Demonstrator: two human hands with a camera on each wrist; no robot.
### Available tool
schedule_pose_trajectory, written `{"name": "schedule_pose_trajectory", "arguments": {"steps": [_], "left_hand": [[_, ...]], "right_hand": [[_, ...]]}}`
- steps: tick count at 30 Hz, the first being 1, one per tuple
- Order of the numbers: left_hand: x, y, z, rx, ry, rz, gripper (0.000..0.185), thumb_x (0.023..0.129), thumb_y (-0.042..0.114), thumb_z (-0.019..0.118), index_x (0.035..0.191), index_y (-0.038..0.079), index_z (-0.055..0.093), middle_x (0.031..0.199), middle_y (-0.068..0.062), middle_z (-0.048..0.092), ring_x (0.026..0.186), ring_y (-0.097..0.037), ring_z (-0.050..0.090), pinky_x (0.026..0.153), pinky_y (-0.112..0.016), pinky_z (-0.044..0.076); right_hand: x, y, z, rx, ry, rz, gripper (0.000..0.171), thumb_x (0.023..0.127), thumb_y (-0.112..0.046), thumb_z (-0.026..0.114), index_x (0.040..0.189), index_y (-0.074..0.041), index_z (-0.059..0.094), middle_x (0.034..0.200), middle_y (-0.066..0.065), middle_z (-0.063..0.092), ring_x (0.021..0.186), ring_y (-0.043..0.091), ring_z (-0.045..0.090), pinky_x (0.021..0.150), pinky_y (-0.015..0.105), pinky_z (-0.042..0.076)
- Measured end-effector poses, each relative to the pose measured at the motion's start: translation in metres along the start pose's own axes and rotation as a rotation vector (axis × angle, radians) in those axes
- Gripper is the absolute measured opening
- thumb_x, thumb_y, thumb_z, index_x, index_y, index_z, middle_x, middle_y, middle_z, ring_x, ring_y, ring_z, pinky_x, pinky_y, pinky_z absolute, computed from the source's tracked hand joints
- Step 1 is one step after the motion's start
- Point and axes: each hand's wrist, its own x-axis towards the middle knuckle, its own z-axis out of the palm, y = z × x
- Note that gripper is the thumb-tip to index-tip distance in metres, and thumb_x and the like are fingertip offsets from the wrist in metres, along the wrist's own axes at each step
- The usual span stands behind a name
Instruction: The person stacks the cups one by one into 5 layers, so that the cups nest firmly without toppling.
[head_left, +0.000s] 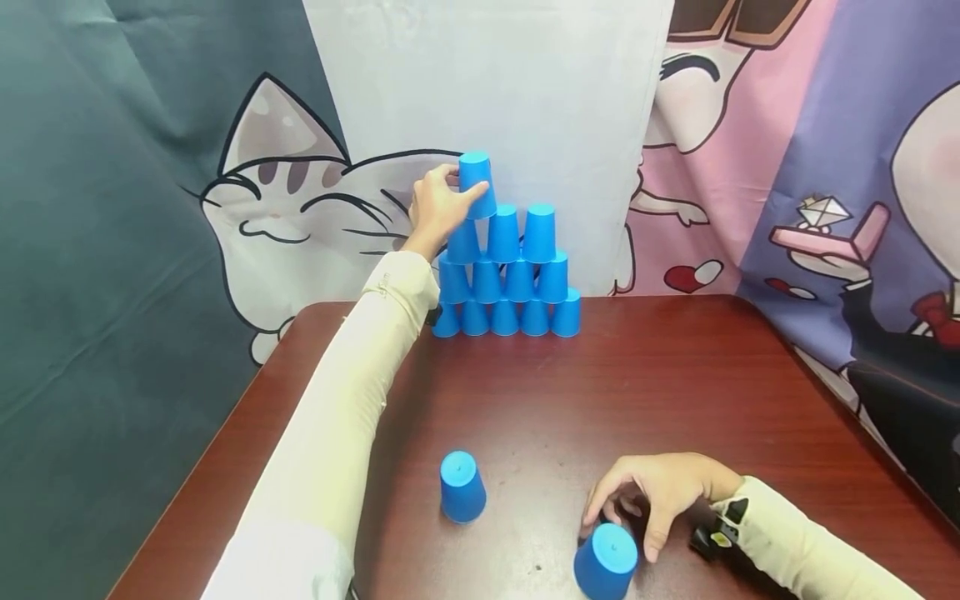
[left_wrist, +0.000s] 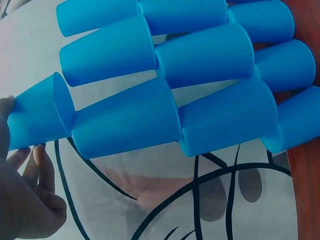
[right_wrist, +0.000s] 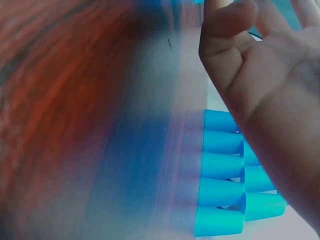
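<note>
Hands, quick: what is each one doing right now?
Left hand: grips the top blue cup on the cup pyramid.
Right hand: fingers loosely curled over the near blue cup, touching its side; holds nothing.

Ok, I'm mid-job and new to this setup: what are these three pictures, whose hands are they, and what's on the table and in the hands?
There is no machine here: a person works with two bare hands. The wide picture comes from a camera on the head; the other two come from cameras on each wrist. On the brown table stands a pyramid of blue cups, upside down, against a cartoon backdrop. The left hand grips the top cup at the pyramid's left side. The right hand hovers with curled fingers over a loose cup near the front edge; whether it touches is unclear. Another single cup stands apart. The right wrist view is blurred.
</note>
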Motion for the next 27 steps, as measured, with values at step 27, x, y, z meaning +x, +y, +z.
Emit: {"name": "schedule_pose_trajectory", "arguments": {"steps": [27], "left_hand": [[0.008, -0.006, 0.002, 0.112, -0.047, -0.043, 0.066, 0.089, 0.056, 0.067, 0.142, 0.02, 0.053, 0.139, 0.002, 0.059, 0.126, -0.017, 0.055, 0.1, -0.039, 0.045]], "right_hand": [[0.01, 0.0, 0.009, -0.055, 0.014, 0.063, 0.062, 0.073, -0.002, 0.086, 0.13, -0.007, 0.061, 0.132, 0.006, 0.063, 0.092, 0.0, 0.055, 0.059, 0.021, 0.049]]}}
